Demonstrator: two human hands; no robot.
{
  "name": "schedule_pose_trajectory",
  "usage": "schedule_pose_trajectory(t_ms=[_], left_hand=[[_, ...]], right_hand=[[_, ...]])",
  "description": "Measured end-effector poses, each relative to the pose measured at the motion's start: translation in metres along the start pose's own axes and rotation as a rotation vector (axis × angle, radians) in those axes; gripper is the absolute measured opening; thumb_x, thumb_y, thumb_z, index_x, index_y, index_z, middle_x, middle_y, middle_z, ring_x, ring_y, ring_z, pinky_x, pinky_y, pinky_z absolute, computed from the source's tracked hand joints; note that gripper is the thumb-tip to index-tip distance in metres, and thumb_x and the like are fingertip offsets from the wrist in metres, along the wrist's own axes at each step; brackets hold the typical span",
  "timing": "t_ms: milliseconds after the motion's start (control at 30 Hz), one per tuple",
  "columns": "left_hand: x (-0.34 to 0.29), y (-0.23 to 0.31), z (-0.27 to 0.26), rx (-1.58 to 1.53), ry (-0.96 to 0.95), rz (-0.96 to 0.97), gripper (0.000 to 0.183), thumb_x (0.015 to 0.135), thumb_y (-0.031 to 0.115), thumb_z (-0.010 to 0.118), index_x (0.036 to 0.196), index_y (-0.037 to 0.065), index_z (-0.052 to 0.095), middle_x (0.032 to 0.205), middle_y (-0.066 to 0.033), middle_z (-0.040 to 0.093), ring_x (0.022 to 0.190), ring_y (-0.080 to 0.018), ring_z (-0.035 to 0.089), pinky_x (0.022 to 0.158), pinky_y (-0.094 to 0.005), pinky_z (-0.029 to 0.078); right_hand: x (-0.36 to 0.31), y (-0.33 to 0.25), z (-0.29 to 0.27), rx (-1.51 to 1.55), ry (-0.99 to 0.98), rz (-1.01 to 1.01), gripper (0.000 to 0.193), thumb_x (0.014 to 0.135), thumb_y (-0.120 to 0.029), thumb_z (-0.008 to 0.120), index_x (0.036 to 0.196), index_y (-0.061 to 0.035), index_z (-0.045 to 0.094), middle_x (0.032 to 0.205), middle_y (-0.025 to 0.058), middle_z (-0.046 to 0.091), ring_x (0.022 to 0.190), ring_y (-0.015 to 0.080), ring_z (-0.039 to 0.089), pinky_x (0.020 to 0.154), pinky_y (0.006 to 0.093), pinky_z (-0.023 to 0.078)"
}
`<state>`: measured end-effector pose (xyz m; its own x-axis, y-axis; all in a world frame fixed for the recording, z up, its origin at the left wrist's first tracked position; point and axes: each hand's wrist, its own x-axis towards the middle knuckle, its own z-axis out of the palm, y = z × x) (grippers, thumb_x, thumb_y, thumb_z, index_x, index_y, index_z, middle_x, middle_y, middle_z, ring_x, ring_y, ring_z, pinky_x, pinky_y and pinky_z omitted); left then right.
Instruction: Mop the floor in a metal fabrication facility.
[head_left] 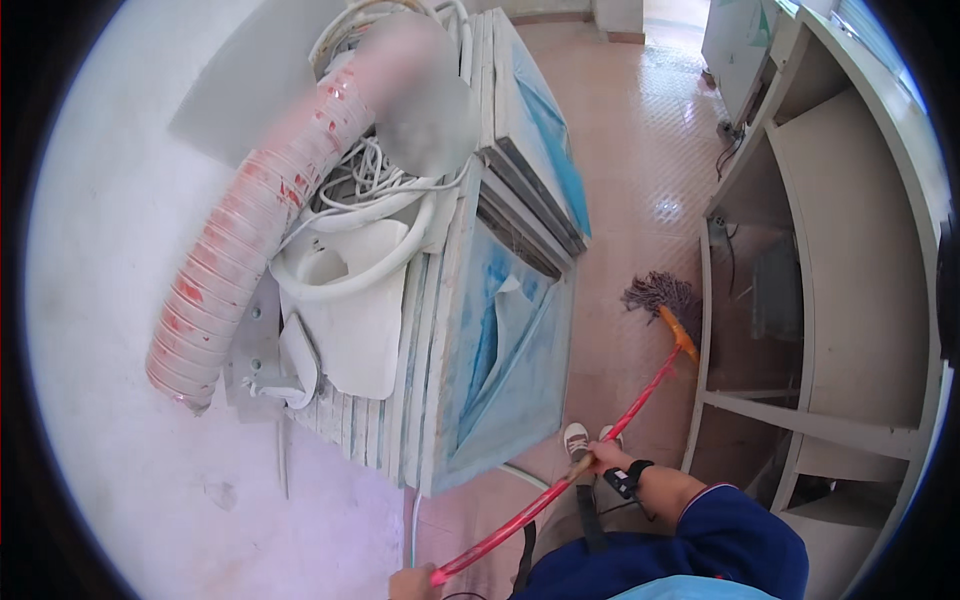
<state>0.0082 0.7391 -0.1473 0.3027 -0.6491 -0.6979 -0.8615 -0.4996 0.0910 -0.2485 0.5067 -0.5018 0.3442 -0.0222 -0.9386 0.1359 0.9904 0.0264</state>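
Both my hands are on a mop (640, 402) with a red-wrapped handle, an orange clamp and a head of greyish strings. Near the lower edge, my left hand (410, 584) is closed around the handle's upper end, partly cut off by the picture's border. My right hand (606, 457), with a black band on the wrist, grips the handle farther down, where a bare brownish patch shows. From there the handle slants away to the right. The mop head (660, 293) rests on the tiled floor (625, 200), close to the open cabinet on the right.
On the left stands a stack of pale panels (510, 350) with torn blue film. A ribbed hose (250, 230) with red marks, white cables (375, 165) and white pipe lie on top. An open grey cabinet frame (850, 270) lines the right side. My shoes (576, 438) are near the handle.
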Motion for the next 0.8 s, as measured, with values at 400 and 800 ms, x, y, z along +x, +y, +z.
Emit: schedule_pose_trajectory(t_ms=[400, 800], left_hand=[[-0.019, 0.023, 0.024, -0.038, -0.219, 0.039, 0.025, 0.069, 0.031, 0.057, 0.079, 0.008, 0.051, 0.060, -0.0185, 0.054, 0.055, -0.0369, 0.053, 0.047, -0.0439, 0.041], [-0.071, -0.222, 0.085, 0.350, -0.548, -0.155, 0.028, 0.074, 0.036, 0.052, 0.077, 0.009, 0.057, 0.063, -0.0108, 0.058, 0.055, -0.0203, 0.056, 0.048, -0.0321, 0.045]], right_hand=[[-0.025, 0.025, -0.024, -0.173, 0.193, -0.322, 0.019, 0.072, -0.014, 0.049, 0.083, -0.0009, 0.041, 0.073, 0.0107, 0.048, 0.060, 0.0237, 0.054, 0.046, 0.0387, 0.049], [0.057, 0.280, 0.046, -0.095, -0.369, 0.234, 0.019, 0.077, -0.016, 0.048, 0.070, 0.0007, 0.047, 0.067, 0.0133, 0.051, 0.058, 0.0244, 0.056, 0.049, 0.0383, 0.050]])
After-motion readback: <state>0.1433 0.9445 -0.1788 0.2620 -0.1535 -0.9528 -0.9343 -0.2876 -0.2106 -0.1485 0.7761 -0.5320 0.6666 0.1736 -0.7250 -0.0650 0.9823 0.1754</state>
